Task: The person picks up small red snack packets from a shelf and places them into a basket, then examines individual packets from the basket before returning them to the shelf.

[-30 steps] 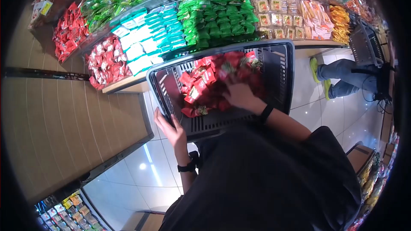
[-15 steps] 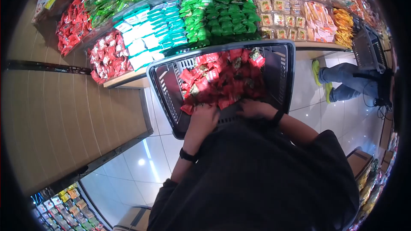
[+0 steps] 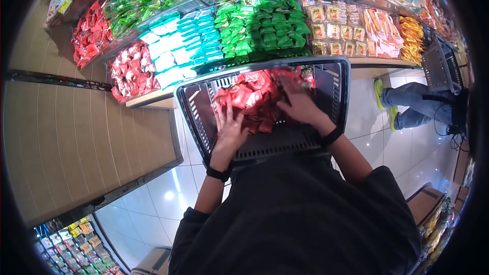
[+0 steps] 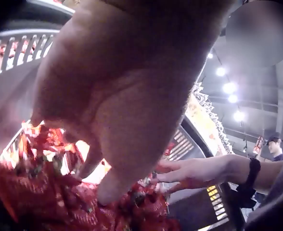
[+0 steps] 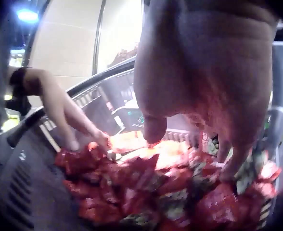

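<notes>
A dark grey plastic shopping basket (image 3: 348, 89) with slotted walls holds a heap of small red snack packets (image 3: 254, 94). On the near left of this heap rests my left hand (image 3: 232, 131), its fingers spread and extended over the packets. My right hand (image 3: 301, 106), a little blurred, reaches across the heap's right side with fingers stretched toward the far wall. In the right wrist view, the fingertips (image 5: 228, 174) of that hand touch red packets with greenish clear sides. The left thumb (image 4: 113, 188) points down into the packets in the left wrist view.
Beyond the basket, a display shelf carries green packets (image 3: 277, 23), teal-and-white packets (image 3: 191, 40) and red-and-white packets (image 3: 133, 69). A wooden panelled counter (image 3: 91, 147) stands at left. To the right, a person's legs (image 3: 415, 102) are near another basket (image 3: 442, 63).
My left hand has left the basket's left rim and come onto the packets. Both hands moved from the heap's near side forward over it, and the near packets have shifted away from me.
</notes>
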{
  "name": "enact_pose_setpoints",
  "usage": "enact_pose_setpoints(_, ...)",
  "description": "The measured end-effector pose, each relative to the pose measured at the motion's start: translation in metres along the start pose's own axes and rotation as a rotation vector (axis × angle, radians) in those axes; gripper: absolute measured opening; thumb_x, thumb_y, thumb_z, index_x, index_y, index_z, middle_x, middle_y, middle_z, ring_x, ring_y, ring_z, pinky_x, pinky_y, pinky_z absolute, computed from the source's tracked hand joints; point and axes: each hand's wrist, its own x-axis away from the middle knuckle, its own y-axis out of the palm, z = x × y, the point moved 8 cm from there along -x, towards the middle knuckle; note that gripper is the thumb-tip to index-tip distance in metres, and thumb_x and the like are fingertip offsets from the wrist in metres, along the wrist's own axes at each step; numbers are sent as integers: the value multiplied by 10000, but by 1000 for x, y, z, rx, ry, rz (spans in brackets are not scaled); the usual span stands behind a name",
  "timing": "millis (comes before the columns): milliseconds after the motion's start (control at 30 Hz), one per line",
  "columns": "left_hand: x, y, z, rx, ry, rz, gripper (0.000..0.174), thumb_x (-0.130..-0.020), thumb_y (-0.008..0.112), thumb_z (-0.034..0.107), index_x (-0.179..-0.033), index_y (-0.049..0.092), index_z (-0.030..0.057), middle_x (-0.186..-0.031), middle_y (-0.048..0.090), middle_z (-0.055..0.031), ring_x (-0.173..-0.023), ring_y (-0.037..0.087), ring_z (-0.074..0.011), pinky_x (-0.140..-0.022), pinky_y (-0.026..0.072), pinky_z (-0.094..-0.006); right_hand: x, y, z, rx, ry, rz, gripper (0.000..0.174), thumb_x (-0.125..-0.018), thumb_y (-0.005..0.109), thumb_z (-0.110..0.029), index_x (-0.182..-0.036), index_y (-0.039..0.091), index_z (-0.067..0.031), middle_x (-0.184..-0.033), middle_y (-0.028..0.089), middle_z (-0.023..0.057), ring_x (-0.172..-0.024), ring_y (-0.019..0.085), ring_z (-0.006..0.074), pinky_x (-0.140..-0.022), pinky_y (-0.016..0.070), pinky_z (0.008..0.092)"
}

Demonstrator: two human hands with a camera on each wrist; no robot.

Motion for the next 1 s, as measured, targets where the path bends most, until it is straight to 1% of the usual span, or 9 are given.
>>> enact_pose_setpoints(233,-5,-80,25,385,52,140,502,-919,667,173,-1395,546,66,-1481,468,-277,-1355,462,-468,-1129,403,-480,-5,-26,-18,-137,133,-237,638,-908,660,-235,-1460,448,4,-1340,580,293,-1333,474,463,-1118,394,510)
enact_pose_setpoints(300,-23,-34,26,297,202,131,555,-906,686,197,-1422,519,84,-1555,378,-258,-1375,437,-462,-1136,402,-474,5,28,-27,19,33,-202,826,-876,687,-359,-1532,338,2,-1619,265,264,-1428,379,469,-1157,324,594)
enact_pose_setpoints(400,-26,57,2,183,257,-249,618,-873,713,272,-1438,523,109,-1618,292,-241,-1391,421,-466,-1155,388,-468,23,84,-32,119,-35,-429,907,-865,701,-403,-1570,275,-22,-1666,146,238,-1465,331,448,-1148,298,644)
enact_pose_setpoints(500,-2,18,10,298,279,-157,472,-886,693,253,-1325,611,99,-1470,513,-208,-1332,514,-371,-1138,388,-518,21,78,-38,39,84,-494,755,-865,708,-426,-1454,462,-22,-1558,374,257,-1337,491,461,-1050,429,613)
enact_pose_setpoints(600,5,-33,13,448,249,11,356,-914,665,167,-1221,645,-12,-1242,658,-226,-1173,616,-392,-1007,490,-444,-6,42,-34,-368,304,-55,436,-867,712,-417,-990,644,-4,-985,671,228,-863,683,393,-773,548,494)
enact_pose_setpoints(800,4,-55,3,521,141,145,338,-908,702,99,-1221,634,-12,-1021,695,-219,-945,686,-356,-871,543,-397,-8,136,-16,-211,289,-29,262,-869,697,-252,-957,630,-15,-822,664,194,-804,661,394,-751,532,474)
enact_pose_setpoints(867,8,-63,0,550,112,166,410,-876,743,79,-1252,598,1,-959,674,-184,-851,661,-300,-792,545,-379,-11,114,-23,-347,299,-19,233,-870,692,-227,-933,621,-14,-802,663,181,-803,665,388,-744,527,472)
enact_pose_setpoints(900,14,-60,-5,641,-19,93,470,-856,751,78,-1285,575,3,-1067,665,-223,-1002,665,-412,-929,535,-429,-10,99,-29,-494,300,-18,207,-871,687,-202,-909,612,-13,-782,661,168,-803,669,381,-737,521,471)
enact_pose_setpoints(1000,24,-80,8,523,178,416,507,-848,795,105,-1293,565,22,-1009,676,-147,-906,669,-302,-867,536,-368,-9,44,-68,-722,162,-172,202,-892,689,-144,-833,564,4,-780,675,156,-751,681,298,-671,504,423)
